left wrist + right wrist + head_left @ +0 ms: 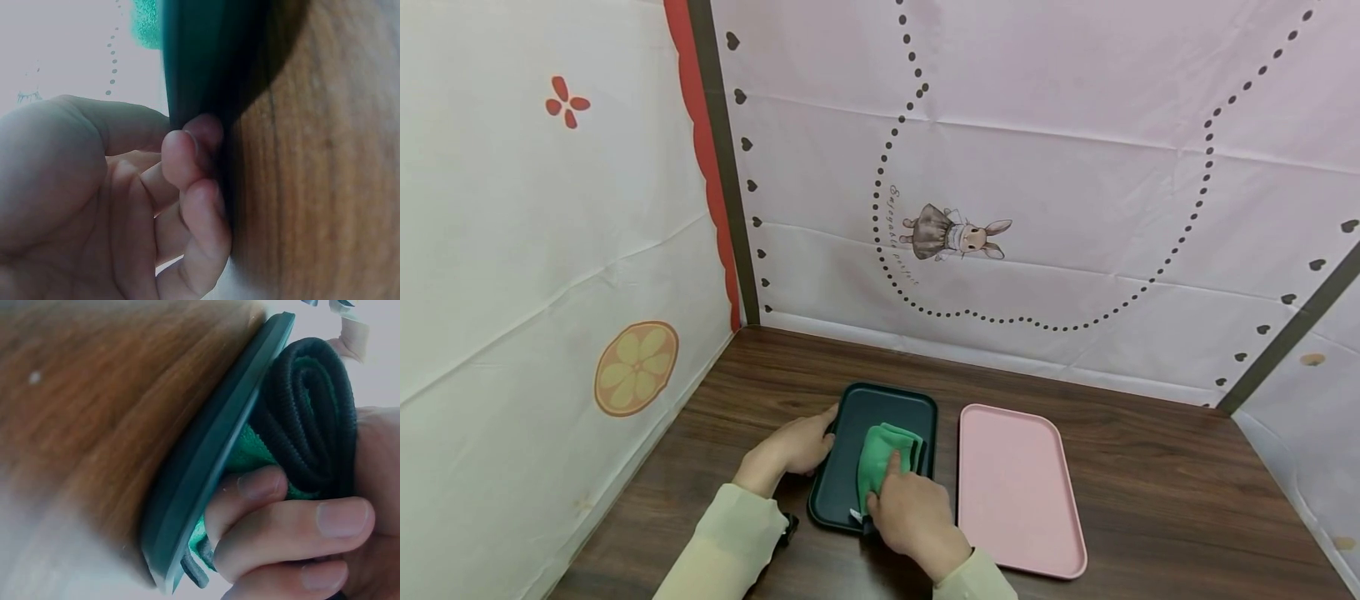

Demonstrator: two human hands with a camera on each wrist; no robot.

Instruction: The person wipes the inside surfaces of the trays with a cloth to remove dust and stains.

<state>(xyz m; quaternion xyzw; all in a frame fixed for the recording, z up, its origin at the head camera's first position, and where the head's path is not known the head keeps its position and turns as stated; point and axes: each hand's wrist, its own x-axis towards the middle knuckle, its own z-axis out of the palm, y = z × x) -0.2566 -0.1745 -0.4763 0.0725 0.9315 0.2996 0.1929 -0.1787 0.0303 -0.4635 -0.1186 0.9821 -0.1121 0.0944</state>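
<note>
On the tray (pixel 874 403), partly beneath the right hand (pixel 914 510), lies green cloth (pixel 873 457)

Dark wood-grain table (pixel 1180 492), pale fabric walls (pixel 1060 208), printed rabbit (pixel 936 233)

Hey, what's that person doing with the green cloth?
The person's right hand holds a folded green cloth on a dark tray, index finger resting on top. Their left hand grips the tray's left edge. A pink tray lies beside it, to the right, on the wooden table.
</note>
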